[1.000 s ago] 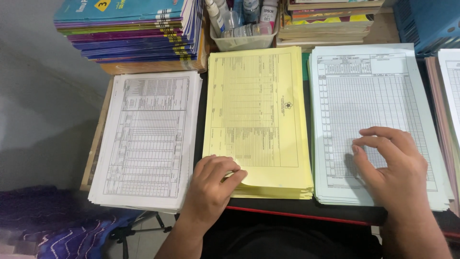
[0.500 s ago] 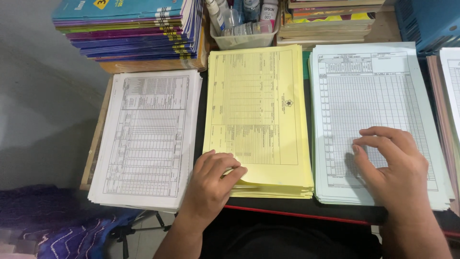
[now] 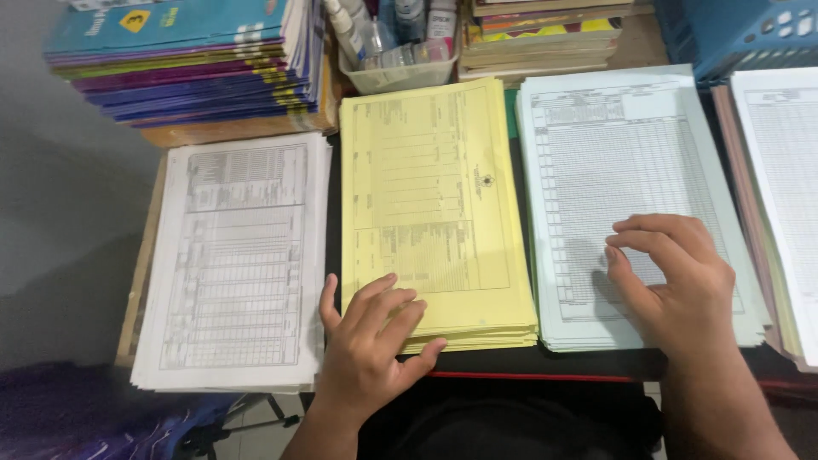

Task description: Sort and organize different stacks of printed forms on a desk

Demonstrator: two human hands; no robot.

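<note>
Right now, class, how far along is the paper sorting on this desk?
Done: forms lie in separate stacks, a white stack, a yellow stack and a pale stack. In hand: the left hand lies flat on the yellow stack's near corner; the right hand presses fingertips on the pale stack. Left: no sheet is lifted.

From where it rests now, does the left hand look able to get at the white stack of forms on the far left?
Probably yes. The left hand lies flat on the near corner of the yellow stack, right beside the white stack, and nothing lies on that stack or between the two.
</note>
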